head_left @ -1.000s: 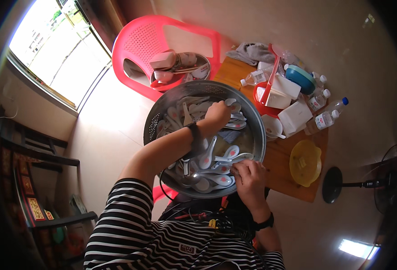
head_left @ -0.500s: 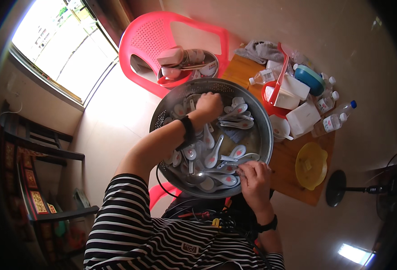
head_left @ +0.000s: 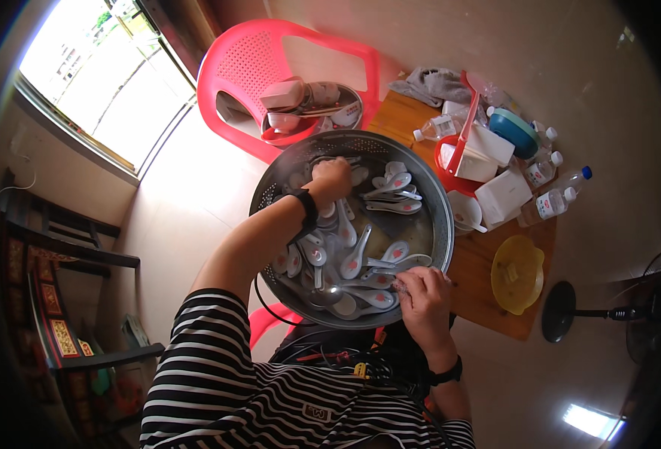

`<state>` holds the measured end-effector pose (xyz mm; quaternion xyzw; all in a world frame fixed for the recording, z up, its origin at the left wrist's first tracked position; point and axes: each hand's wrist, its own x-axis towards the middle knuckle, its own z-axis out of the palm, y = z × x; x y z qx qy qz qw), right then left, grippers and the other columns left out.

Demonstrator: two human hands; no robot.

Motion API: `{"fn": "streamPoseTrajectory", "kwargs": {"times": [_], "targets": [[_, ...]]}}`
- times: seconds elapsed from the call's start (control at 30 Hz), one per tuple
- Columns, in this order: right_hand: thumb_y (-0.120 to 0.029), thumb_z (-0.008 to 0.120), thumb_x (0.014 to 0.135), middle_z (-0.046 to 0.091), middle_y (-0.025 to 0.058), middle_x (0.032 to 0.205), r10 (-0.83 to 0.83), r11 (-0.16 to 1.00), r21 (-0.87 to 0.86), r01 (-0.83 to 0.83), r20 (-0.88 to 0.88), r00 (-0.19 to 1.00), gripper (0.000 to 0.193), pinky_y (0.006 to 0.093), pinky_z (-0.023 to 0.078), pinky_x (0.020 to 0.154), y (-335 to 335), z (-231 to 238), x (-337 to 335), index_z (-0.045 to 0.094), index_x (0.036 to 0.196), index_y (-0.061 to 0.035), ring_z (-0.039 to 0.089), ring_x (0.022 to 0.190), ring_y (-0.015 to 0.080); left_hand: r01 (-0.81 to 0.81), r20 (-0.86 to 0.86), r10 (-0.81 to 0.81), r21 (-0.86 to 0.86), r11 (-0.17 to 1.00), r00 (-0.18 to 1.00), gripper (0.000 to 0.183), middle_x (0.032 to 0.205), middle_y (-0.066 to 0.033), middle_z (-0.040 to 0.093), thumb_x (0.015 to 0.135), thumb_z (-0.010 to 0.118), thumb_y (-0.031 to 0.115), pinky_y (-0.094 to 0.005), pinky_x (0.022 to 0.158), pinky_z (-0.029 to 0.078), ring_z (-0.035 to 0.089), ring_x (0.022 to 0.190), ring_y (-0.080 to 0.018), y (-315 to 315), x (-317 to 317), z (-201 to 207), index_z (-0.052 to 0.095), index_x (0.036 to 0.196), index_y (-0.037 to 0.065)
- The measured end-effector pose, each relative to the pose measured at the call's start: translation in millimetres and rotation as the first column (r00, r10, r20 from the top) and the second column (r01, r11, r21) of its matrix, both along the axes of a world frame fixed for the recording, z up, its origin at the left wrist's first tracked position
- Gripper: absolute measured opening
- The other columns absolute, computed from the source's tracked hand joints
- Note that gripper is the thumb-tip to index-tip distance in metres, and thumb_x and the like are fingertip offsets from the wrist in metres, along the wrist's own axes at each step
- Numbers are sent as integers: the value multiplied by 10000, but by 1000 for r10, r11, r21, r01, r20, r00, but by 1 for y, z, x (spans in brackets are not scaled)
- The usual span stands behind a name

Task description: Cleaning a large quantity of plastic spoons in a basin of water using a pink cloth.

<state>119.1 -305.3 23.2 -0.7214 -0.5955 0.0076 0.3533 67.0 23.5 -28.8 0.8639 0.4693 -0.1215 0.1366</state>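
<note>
A big perforated metal basin [head_left: 267, 196] sits in front of me, filled with several white ceramic soup spoons [head_left: 354, 262] with red marks. My left hand [head_left: 330, 178], a black band on its wrist, reaches to the basin's far side. It is curled down among the spoons there, and its fingertips are hidden. My right hand [head_left: 420, 290] rests on the near rim with its fingers bent over the edge beside a spoon.
A red plastic chair [head_left: 248, 60] behind the basin holds a metal bowl of dishes [head_left: 308, 108]. On the wooden table [head_left: 480, 269] to the right are plastic bottles [head_left: 551, 198], white boxes [head_left: 503, 196], a red bowl, a blue bowl and a yellow lid [head_left: 516, 273]. A standing fan [head_left: 570, 313] is at far right.
My left hand has slid leftward along the basin's far side. My right hand stays at the near rim.
</note>
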Motion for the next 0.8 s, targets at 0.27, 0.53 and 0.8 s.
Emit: {"fn": "streamPoseTrajectory", "kwargs": {"times": [0.27,0.53,0.8], "targets": [[-10,738,754,608,67,991,8,1000,9,-8,5,1000,253,438,442,880,2,3,-2,687,996,-65,588,960,294,37,231,-53,75,996,971,529,1136,-252,677,800,766,345,-464,962,511,648,1102,-415,15,-31,-4,608,1146,-22],[-24,739,785,612,74,1001,-6,1000,0,6,-41,999,230,420,462,858,0,3,2,682,1005,-51,596,970,296,193,679,-169,41,980,714,367,976,-221,638,914,694,289,-482,822,512,636,950,-398,-37,-25,56,534,975,-36],[-30,712,857,561,159,1156,67,982,190,-6,-315,947,332,441,490,850,5,30,-8,607,1172,-23,575,1049,345,345,447,333,-881,323,830,506,849,-43,605,1091,334,484,-248,546,475,585,663,-125,-135,-36,85,516,1111,12]]}}
